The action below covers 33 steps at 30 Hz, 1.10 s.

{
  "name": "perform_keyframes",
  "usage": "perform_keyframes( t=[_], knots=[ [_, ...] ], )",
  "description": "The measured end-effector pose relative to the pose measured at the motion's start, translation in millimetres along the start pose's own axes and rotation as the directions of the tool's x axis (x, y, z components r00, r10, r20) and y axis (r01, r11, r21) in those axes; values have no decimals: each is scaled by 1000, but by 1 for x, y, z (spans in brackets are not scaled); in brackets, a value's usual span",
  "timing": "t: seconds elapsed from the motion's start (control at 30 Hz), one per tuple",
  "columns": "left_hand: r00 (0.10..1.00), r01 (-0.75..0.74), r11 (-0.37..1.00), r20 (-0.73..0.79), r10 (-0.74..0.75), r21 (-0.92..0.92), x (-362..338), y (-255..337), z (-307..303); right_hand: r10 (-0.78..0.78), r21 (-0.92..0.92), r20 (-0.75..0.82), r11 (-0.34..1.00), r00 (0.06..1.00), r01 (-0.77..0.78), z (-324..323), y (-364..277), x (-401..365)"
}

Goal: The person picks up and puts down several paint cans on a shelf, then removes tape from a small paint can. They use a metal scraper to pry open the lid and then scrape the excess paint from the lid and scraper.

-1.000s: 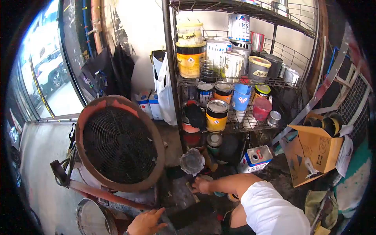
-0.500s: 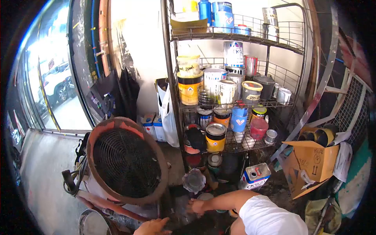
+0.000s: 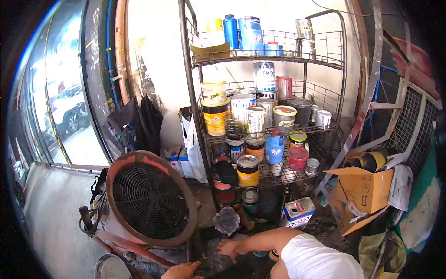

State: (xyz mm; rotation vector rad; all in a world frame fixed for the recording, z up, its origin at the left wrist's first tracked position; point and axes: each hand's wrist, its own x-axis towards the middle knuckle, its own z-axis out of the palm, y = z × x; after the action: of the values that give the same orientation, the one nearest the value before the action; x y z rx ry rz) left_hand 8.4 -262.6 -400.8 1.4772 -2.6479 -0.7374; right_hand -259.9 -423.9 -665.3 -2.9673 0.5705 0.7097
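the step in hand looks like a low reach with the right hand [image 3: 226, 248] among the cans at floor level; its fingers are spread and seem to hold nothing; the grey can with a ragged rim [image 3: 226, 220] stands just beyond them, and the rectangular tin [image 3: 298, 211] sits farther to the right; the left hand [image 3: 182, 270], near the large round fan [image 3: 155, 200], is cut by the lower edge, so its grip cannot be told; grasping the can would call for a short forward reach.
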Motion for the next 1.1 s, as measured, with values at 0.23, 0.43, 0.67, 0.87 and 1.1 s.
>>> perform_keyframes(
  t=[0.23,0.43,0.67,0.87,1.1],
  knots=[
    [998,-25,997,-48,29,69,-6,3,7,-26,-71,-45,997,999,23,-5,-4,-8],
    [990,-90,994,-107,97,66,-6,1,16,-40,-113,-165,993,986,21,-35,-10,-26],
    [1000,-22,995,-1,23,95,-11,16,6,-43,67,-346,995,937,70,-82,-11,-25],
    [996,-91,992,-6,92,85,4,-20,43,78,370,-176,929,981,-7,-247,-5,-87],
    [999,27,815,39,-5,-579,40,-54,54,44,347,-574,917,818,194,-466,37,-260]
  ],
)
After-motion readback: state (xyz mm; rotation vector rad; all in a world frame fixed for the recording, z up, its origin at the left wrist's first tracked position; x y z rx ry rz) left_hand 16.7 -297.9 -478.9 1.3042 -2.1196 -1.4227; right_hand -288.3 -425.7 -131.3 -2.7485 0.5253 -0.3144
